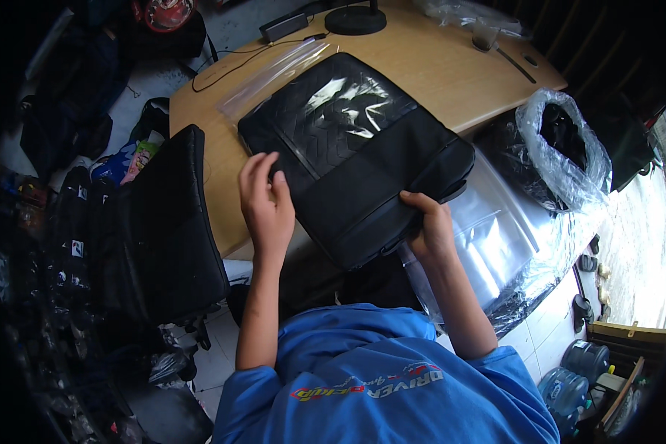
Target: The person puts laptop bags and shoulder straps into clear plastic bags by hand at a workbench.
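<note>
A black backpack (362, 177) lies tilted over the near edge of the wooden table. Its upper panel has a zigzag pattern and shines with bright reflections. My right hand (433, 226) grips the lower right part of the backpack, thumb on top and the other fingers hidden underneath. At the left side of the bag is my left hand (265, 200), its thumb apart from the slightly bent fingers. Those fingertips are at the bag's edge; whether they touch it I cannot tell.
Clear plastic bags (488, 214) lie to the right, beside an open plastic sack (562, 155) with dark contents. A black chair (174, 222) stands left of the wooden table (422, 44). Toward the back are a round black base (355, 21) and a cup (485, 35). Water jugs (564, 388) stand lower right.
</note>
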`<state>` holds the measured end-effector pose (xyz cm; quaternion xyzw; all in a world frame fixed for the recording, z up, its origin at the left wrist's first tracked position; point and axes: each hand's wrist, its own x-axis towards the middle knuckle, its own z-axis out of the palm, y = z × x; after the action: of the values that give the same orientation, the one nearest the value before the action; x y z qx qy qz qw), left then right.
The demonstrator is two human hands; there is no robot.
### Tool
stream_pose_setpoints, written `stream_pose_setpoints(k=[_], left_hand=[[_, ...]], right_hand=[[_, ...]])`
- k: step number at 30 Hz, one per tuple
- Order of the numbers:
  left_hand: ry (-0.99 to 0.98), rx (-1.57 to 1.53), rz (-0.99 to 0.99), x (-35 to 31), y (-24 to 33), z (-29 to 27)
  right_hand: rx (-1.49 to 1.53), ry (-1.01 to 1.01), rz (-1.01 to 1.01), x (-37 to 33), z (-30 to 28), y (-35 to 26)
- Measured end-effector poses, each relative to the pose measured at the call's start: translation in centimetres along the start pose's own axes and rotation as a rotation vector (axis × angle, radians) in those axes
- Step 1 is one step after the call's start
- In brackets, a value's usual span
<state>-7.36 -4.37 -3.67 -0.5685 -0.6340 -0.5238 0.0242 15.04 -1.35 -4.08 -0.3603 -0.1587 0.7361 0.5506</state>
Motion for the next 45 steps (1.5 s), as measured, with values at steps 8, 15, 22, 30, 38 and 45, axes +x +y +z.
stream_pose_setpoints(k=[8,15,22,30,38,45], left_hand=[[0.111,-1.226,-0.896,0.9,-1.3,0.2],[0.042,-1.115,-0.913,1.6,-1.0,1.7],[-0.028,-1.135,-0.956,1.3,0.1,1.4],[-0.041,-1.107,-0.886,-0.1,0.5,1.1],[-0.133,-1.227,-0.965,-0.9,1.7,0.1],[-0.030,-1.368,-1.105,2.1,0.7,-0.7]], right_hand=[[0.083,-0.047,0.069,1.0,-0.9,1.5],[0.072,-0.061,0.026,1.4,0.2,1.8],[0.057,-0.015,-0.070,1.8,1.2,2.2],[0.085,0.013,-0.070,2.0,2.0,2.1],[0.099,-0.031,0.001,2.4,2.3,1.8],[0.086,-0.059,0.061,1.4,0.8,1.5]])
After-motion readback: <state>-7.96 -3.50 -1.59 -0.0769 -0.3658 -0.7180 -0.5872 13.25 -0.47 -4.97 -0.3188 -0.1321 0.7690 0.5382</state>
